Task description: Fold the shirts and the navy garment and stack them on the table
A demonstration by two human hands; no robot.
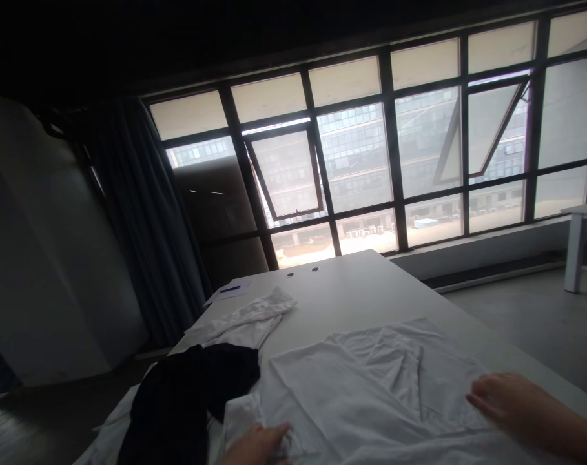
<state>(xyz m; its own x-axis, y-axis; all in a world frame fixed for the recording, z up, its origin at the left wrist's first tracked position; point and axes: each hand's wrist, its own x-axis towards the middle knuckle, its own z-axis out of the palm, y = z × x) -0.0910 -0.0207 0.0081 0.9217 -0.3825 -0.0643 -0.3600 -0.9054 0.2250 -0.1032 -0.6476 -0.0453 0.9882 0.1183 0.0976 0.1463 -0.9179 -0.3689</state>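
Daylight comes through a wide grid of dark-framed windows [354, 161] with two panes tilted outward, and a dark blue curtain [150, 219] hangs at their left end. Before me stretches a white bench [341, 294], with two round inserts [303, 272] (cable holes, by their look) near its far end. Across its near part lies a white garment [341, 387], spread loosely, creased and folded over itself in places. My left hand [257, 445] is at its near left part, fingers bent against the cloth; the picture's bottom edge cuts the hand off, and I cannot tell whether it grips. My right hand [504, 400] is at the garment's right side, fingers close together and partly curled; blur keeps me from telling whether fabric is pinched there. Just left of the garment lies a rumpled black garment [191, 387], and beyond that, a crumpled white cloth [245, 320]. Farther off, a dark pen [230, 289] rests on paper [220, 297].
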